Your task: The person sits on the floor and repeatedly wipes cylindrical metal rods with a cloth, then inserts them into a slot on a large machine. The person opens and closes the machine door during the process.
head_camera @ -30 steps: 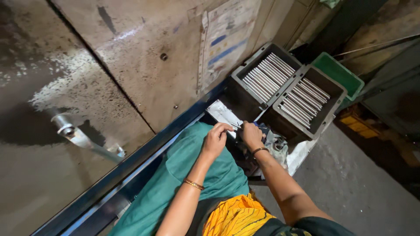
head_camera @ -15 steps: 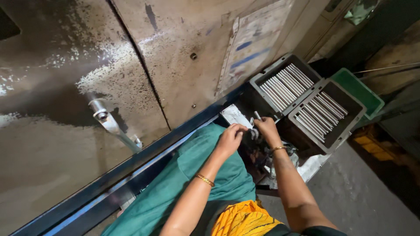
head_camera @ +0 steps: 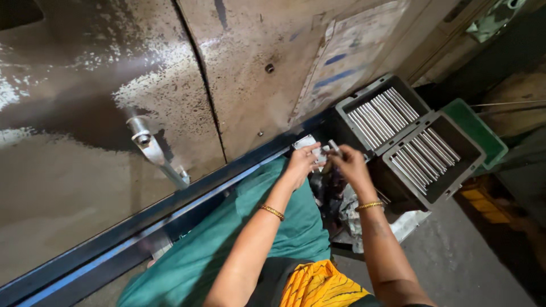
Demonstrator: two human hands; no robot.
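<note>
My left hand (head_camera: 300, 165) and my right hand (head_camera: 348, 165) meet just below the dark blue rail (head_camera: 170, 213) that runs along the foot of the big metal machine door (head_camera: 102, 113). My right fingers are pinched around a short metal rod (head_camera: 334, 148), its tip poking up past my knuckles; my left fingers are curled against a small white piece (head_camera: 310, 143) beside it, though I cannot tell whether they truly grip it or only steady it. The rod sits between my two hands, close to the near corner of the first grey tray (head_camera: 347, 108). That tray and a second grey tray (head_camera: 472, 149) beside it each carry a row of bright steel rods (head_camera: 378, 113) lying side by side. A green crate (head_camera: 483, 131) stands behind the second tray. The door is worn and blotched, with a lever handle (head_camera: 153, 150) on its left panel and a faded paper notice (head_camera: 341, 62) on its right. Green cloth (head_camera: 250, 227) covers my lap, crumpled plastic (head_camera: 398, 224) lies under the trays, and the floor (head_camera: 455, 261) is grey concrete.
</note>
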